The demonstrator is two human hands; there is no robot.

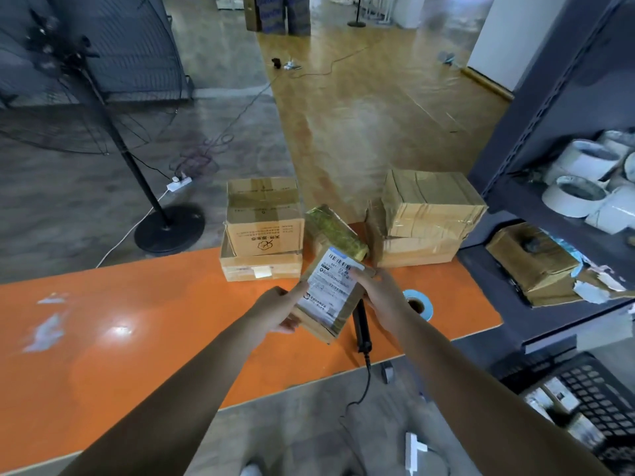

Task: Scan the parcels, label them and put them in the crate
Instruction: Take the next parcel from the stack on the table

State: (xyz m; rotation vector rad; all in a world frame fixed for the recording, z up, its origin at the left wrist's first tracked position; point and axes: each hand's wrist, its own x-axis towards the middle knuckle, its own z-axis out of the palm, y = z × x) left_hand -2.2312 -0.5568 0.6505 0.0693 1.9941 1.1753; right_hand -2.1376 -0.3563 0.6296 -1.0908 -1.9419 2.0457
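A small cardboard parcel (330, 297) with a white shipping label on top is held above the orange table (137, 321). My left hand (280, 309) grips its left edge. My right hand (381, 297) holds its right side, with the thumb on the label. A black handheld scanner (361, 326) lies on the table just under the parcel, its cable hanging off the front edge. A blue-rimmed label roll (417, 304) sits right of my right hand. The black crate (591, 400) stands on the floor at the lower right with several labelled parcels inside.
More parcels wait at the table's far edge: two stacked boxes (263, 231), a green-wrapped parcel (335, 231), a taped stack (426, 218). A dark shelf unit (549, 207) with tape rolls stands on the right. A standing fan (165, 231) is beyond the table, left.
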